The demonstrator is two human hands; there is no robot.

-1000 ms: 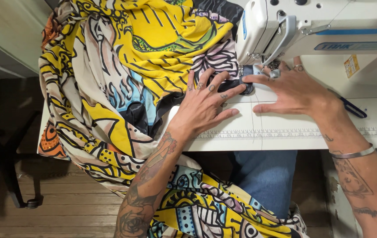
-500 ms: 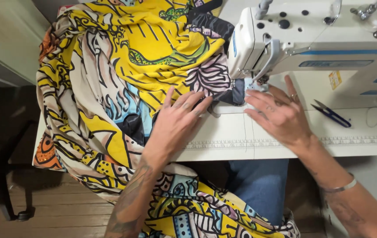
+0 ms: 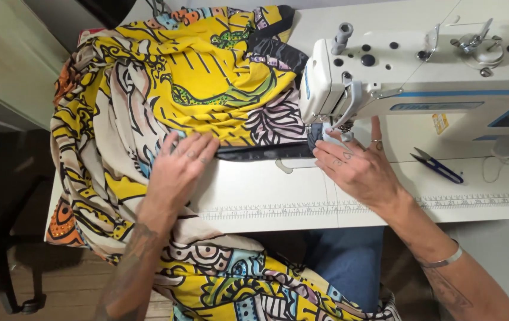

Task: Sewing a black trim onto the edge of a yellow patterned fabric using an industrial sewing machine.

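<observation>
- The printed yellow fabric (image 3: 207, 77) is heaped over the left part of the white sewing table (image 3: 266, 190) and spills off its front edge onto the lap.
- The left hand (image 3: 177, 169) lies flat and open on the fabric by the table's left side, gripping nothing.
- The right hand (image 3: 358, 169) rests with loose fingers at the fabric's dark hem under the sewing machine (image 3: 421, 77) head.
- Blue thread snips (image 3: 437, 166) lie to the right; bare tabletop stretches between the hands along the front ruler.

Sewing workshop — white industrial sewing machine (image 3: 421, 77), ruler-marked work table (image 3: 278, 196), thread snips (image 3: 437, 166), worn wooden floor (image 3: 58, 285)
</observation>
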